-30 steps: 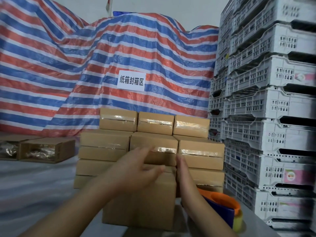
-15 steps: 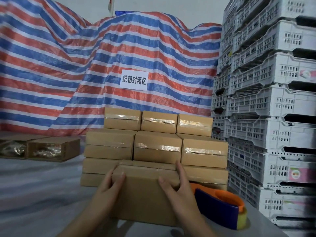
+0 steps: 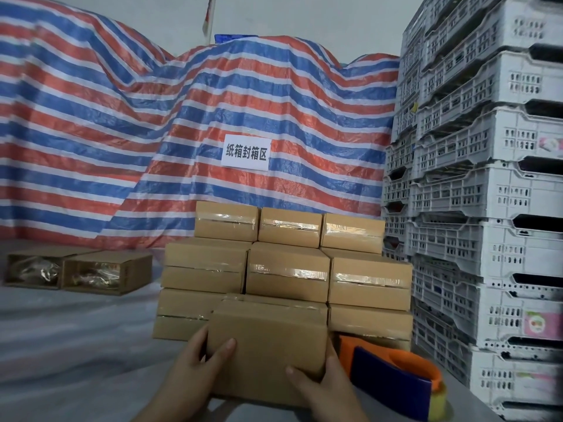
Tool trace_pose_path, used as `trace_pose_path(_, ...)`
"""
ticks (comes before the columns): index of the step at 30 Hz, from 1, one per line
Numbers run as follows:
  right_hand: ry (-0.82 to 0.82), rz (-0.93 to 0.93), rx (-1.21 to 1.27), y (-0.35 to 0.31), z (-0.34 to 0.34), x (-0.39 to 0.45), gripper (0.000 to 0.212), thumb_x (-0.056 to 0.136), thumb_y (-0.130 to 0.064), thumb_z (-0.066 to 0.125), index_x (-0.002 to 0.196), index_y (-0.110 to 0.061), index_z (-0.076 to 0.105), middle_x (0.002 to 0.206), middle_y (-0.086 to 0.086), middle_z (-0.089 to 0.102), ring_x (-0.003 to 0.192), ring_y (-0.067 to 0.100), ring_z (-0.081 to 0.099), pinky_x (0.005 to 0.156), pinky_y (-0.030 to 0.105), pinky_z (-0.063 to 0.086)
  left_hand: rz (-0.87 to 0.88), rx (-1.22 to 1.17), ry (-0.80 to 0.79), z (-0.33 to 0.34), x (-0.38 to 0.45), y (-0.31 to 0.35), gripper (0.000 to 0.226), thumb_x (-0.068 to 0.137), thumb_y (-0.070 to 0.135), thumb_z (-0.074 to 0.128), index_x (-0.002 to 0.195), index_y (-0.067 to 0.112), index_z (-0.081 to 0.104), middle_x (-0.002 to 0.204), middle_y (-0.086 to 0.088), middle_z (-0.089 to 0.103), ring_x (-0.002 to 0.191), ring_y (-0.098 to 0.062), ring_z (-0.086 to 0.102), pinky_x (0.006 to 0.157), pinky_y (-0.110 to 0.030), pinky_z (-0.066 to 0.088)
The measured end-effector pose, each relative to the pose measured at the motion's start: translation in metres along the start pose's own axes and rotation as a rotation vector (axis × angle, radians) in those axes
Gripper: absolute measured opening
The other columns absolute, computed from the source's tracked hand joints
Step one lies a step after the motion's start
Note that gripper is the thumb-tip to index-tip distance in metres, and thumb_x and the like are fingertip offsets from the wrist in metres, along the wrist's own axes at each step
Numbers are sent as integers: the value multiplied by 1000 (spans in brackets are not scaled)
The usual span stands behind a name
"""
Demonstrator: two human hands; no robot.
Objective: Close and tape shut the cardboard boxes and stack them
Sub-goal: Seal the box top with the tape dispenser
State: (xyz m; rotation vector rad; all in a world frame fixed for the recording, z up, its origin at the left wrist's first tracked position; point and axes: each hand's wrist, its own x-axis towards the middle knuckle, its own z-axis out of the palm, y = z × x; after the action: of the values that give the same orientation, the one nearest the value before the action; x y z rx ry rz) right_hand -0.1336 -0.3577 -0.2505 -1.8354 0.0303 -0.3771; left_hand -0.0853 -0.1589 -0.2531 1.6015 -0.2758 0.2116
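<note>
Red, white & blue striped plastic tarp [image 3: 122, 147] fills the whole back, draped over lumpy shapes, w/ a white paper sign [image 3: 245, 152] in black characters stuck near its middle. Right side: tall stack of white perforated plastic crates [image 3: 487, 193], floor to top of view, some w/ pink stickers. Everything sits on a pale grey plastic-sheeted table surface [image 3: 76, 345].

Centre: stepped stack of closed brown cardboard boxes [image 3: 288, 275], clear tape shining along their front seams; three rows visible, back row highest. Far left, well apart from the stack: two open brown cardboard boxes [image 3: 79, 271] lying on their sides, touching each other, shiny wrapped contents inside.

Front centre: one closed plain brown cardboard box [image 3: 268, 345], held up just in front of the stack's lowest row, tape visible on its top edge. Left hand [image 3: 198, 367] grips its lower left side, thumb curled onto the front face. Right hand [image 3: 323, 382] grips lower right corner, thumb on front, fingers wrapped behind the edge.

Just right of the right hand, on the table: orange & dark blue plastic tape dispenser [image 3: 393, 382] w/ a yellowish roll at its near end.
</note>
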Motion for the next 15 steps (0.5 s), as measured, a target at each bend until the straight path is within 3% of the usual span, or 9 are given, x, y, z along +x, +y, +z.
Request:
trace_pose_path(2,24,-30,0,-1,3,-1,100,81,-18,81,157,-32,17,144,-3,47,138,19,40,118,41,32,32,-50,37,-2,-3,8,44,88,22,68,127,32,52,105,13,64,93,0,58,69,-18,45)
trace_pose_path(4,79,-90,54,-8,5,-1,99,76,-24,85,155,-34,25,141,-3,50,133,18,44,113,41,38,79,-73,111,-5,-4,26,46,81,33,71,124,36,54,103,14,64,92,-2,58,68,-23,47)
trace_pose_path(7,86,-217,164,-34,5,11,97,60,-54,81,144,-43,33,123,-17,54,109,3,52,86,25,48,214,-41,229,-13,0,68,58,60,63,66,113,42,61,103,15,65,93,-7,63,74,-34,54)
trace_pose_path(9,56,-328,192,-57,2,27,102,58,-70,79,144,-48,29,120,-24,53,105,-2,53,77,18,45,305,-67,263,-19,12,100,46,63,68,64,102,43,64,100,16,67,89,-4,64,68,-29,53)
trace_pose_path(12,-18,-504,108,-94,0,57,100,65,-62,82,142,-59,19,121,-42,47,108,-21,50,72,6,47,358,-110,304,-32,47,144,34,78,65,63,99,38,61,98,14,65,89,-8,62,62,-24,50)
trace_pose_path(13,-44,-549,63,-105,1,68,97,70,-55,83,142,-61,18,118,-47,46,106,-27,47,71,2,45,342,-137,314,-37,62,156,38,80,64,62,104,35,60,99,10,63,90,-11,61,65,-27,50)
trace_pose_path(15,-26,-627,-10,-124,7,90,86,80,-44,80,145,-55,25,119,-45,48,108,-23,47,76,3,42,291,-146,322,-47,92,175,56,84,64,59,121,22,56,102,5,60,92,-15,58,68,-30,47)
